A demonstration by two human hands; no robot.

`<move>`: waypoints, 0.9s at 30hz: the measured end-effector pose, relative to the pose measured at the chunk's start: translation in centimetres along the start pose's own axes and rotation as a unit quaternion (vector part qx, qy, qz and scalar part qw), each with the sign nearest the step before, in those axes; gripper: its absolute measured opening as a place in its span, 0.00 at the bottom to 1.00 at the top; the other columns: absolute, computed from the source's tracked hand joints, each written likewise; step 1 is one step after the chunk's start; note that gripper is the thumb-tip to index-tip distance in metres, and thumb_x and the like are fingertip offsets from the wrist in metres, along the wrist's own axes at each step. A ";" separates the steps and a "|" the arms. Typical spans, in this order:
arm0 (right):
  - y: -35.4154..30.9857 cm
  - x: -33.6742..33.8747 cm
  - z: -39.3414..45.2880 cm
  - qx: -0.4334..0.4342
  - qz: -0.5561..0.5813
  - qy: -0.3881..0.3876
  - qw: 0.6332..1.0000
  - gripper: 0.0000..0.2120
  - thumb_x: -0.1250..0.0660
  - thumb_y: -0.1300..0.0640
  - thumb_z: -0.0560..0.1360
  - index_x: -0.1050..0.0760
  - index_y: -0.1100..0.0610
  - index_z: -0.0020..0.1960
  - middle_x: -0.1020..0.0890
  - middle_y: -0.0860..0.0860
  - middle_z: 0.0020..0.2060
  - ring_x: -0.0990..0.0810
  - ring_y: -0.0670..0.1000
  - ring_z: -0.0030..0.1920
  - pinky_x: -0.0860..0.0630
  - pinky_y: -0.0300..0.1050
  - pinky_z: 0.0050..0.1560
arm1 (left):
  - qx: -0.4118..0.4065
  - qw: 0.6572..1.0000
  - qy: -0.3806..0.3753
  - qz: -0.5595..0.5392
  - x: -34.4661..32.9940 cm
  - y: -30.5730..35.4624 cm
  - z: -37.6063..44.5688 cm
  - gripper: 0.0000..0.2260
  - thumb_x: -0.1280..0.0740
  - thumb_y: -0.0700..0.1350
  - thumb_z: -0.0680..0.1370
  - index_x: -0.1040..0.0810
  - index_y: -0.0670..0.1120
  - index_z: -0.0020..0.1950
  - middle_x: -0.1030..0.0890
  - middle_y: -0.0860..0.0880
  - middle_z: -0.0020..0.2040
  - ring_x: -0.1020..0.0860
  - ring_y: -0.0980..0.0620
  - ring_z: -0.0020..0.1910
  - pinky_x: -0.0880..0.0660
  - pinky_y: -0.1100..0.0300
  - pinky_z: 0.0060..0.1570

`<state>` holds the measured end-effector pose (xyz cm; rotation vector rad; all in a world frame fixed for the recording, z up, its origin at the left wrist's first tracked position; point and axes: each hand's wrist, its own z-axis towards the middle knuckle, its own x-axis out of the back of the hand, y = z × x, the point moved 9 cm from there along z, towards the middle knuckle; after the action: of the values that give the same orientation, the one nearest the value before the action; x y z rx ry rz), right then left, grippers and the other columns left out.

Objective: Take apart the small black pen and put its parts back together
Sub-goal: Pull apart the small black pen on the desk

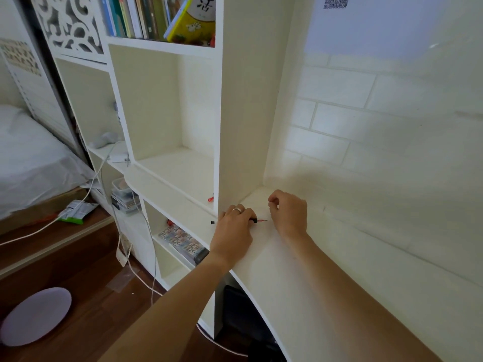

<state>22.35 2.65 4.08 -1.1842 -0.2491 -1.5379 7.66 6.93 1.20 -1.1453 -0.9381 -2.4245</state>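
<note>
On the white surface (326, 270), the left hand (232, 228) is gripping the small black pen (254, 220), its red refill (262, 220) pointing toward three o'clock, while the right hand (288, 214) is curling shut on something unseen, and the tiny black cap (212, 222) at nine o'clock is risking rolling off the edge.

white matt laminate bench (326, 270): smooth under both hands | white painted bookshelf (180, 176): smooth, matt, left of the left hand | small black pen (257, 220): plastic-looking body, thin red refill at the left hand | silver ring (237, 210): polished metal | dark brown wooden floor (86, 317): glossy, below the left forearm
</note>
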 end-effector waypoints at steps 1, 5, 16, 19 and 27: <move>0.2 -0.3 0.0 0.002 -0.015 -0.003 1.000 0.06 0.34 0.59 0.78 0.18 0.53 0.51 0.13 0.49 0.44 0.17 0.53 0.48 0.27 0.51 0.57 | 0.000 1.000 0.000 0.000 0.0 0.0 0.0 0.13 0.39 0.34 0.77 0.20 0.49 0.52 0.21 0.50 0.49 0.26 0.48 0.53 0.30 0.54 0.55; 1.0 -1.5 -0.1 -0.004 -0.035 -0.016 0.999 0.07 0.35 0.59 0.77 0.19 0.52 0.50 0.14 0.48 0.44 0.19 0.53 0.48 0.31 0.49 0.53 | 0.002 1.000 -0.003 -0.002 -0.1 0.0 0.1 0.13 0.39 0.34 0.76 0.20 0.49 0.52 0.20 0.50 0.48 0.26 0.48 0.52 0.30 0.54 0.55; 0.8 -1.0 -0.7 -0.011 0.018 -0.007 1.000 0.07 0.34 0.59 0.77 0.20 0.53 0.53 0.18 0.50 0.48 0.22 0.54 0.52 0.30 0.50 0.54 | -0.004 1.000 0.002 -0.011 0.0 0.1 -0.1 0.13 0.39 0.34 0.78 0.20 0.48 0.53 0.20 0.49 0.49 0.26 0.48 0.53 0.29 0.54 0.56; 0.2 0.5 -2.1 0.010 0.048 0.040 0.998 0.06 0.35 0.61 0.78 0.20 0.54 0.49 0.18 0.50 0.44 0.21 0.55 0.47 0.26 0.52 0.50 | -0.003 1.000 0.006 -0.015 0.2 0.1 -0.1 0.12 0.39 0.34 0.78 0.20 0.47 0.53 0.20 0.49 0.49 0.26 0.48 0.54 0.29 0.53 0.57; -0.4 -0.3 -4.9 0.055 0.071 0.010 0.996 0.08 0.37 0.56 0.81 0.19 0.52 0.49 0.19 0.49 0.45 0.24 0.53 0.46 0.28 0.47 0.48 | -0.014 0.999 0.018 -0.024 0.6 0.6 -0.2 0.10 0.39 0.35 0.79 0.21 0.47 0.53 0.20 0.50 0.48 0.25 0.48 0.53 0.28 0.52 0.55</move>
<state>19.38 -0.43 1.73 -1.0757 -0.2288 -1.3937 7.43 6.40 1.85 -1.0969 -0.9333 -2.4951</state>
